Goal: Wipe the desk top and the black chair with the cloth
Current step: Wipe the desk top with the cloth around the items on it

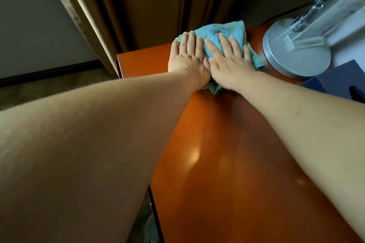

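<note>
A crumpled teal cloth (223,30) lies near the far left corner of the glossy orange-brown desk top (221,154). Both arms reach far forward across the desk. My left hand (188,55) lies flat with fingers spread, pressing down on the left part of the cloth. My right hand (230,59) lies flat beside it, thumbs touching, pressing on the cloth's middle. Much of the cloth is hidden under the palms. The black chair is not in view.
A round silver lamp base (296,61) with a metal arm stands just right of the cloth. A dark blue box (339,81) sits at the right edge. Brown curtains (150,6) hang behind the desk. The desk's left edge (119,63) drops to carpet.
</note>
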A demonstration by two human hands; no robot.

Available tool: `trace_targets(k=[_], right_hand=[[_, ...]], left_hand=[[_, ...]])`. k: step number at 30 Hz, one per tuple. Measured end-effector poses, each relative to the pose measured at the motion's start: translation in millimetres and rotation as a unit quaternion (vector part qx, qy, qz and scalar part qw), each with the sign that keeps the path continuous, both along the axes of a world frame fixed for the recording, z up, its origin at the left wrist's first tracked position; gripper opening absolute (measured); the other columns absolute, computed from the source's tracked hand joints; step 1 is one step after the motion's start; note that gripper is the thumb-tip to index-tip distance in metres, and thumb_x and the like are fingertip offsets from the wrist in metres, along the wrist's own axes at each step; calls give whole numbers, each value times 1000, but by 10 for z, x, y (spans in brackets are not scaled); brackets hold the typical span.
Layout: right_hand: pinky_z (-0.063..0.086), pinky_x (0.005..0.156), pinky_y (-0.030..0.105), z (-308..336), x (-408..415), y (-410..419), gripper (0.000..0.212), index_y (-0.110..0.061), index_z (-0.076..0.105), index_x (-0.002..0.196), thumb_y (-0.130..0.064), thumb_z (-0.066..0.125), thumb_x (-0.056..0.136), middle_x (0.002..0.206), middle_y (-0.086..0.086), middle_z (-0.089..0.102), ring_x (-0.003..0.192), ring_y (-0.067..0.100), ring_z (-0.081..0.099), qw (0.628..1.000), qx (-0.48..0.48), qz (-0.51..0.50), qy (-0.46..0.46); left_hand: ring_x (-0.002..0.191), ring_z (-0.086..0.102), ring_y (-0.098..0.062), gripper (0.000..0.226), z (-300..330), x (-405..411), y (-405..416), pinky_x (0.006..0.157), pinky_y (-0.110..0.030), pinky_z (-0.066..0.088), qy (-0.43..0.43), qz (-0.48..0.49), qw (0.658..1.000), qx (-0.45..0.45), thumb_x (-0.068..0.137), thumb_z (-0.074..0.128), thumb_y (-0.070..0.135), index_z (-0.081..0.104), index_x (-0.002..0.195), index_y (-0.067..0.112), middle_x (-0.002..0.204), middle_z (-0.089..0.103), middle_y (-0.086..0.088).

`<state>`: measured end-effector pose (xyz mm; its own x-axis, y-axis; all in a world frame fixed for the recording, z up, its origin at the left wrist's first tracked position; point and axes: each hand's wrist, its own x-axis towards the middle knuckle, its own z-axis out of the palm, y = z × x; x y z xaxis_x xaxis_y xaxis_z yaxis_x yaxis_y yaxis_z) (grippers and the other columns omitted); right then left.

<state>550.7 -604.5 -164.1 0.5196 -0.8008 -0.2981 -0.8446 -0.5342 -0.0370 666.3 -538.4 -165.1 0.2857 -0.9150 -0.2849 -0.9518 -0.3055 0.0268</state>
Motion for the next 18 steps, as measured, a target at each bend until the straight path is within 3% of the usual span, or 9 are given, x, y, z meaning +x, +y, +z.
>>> trace_targets(k=[9,18], right_hand=[[-10,123,55,10,29,902,60,-43,-6,160,-53,11,104,170,-4,-16,155,22,-19,1000,18,21,1],[-11,123,56,119,-590,2204,60,-38,-9,160,-51,9,104,169,-1,-18,155,23,-21,999,38,38,4]], left_hand=[[153,-24,-26,64,40,-11,937,126,-45,-9,-6,13,1000,11,106,4,42,-17,158,10,166,-23,-11],[151,-29,-26,66,71,-607,2220,125,-46,-10,12,25,1000,14,104,1,43,-21,156,9,164,-28,-12]])
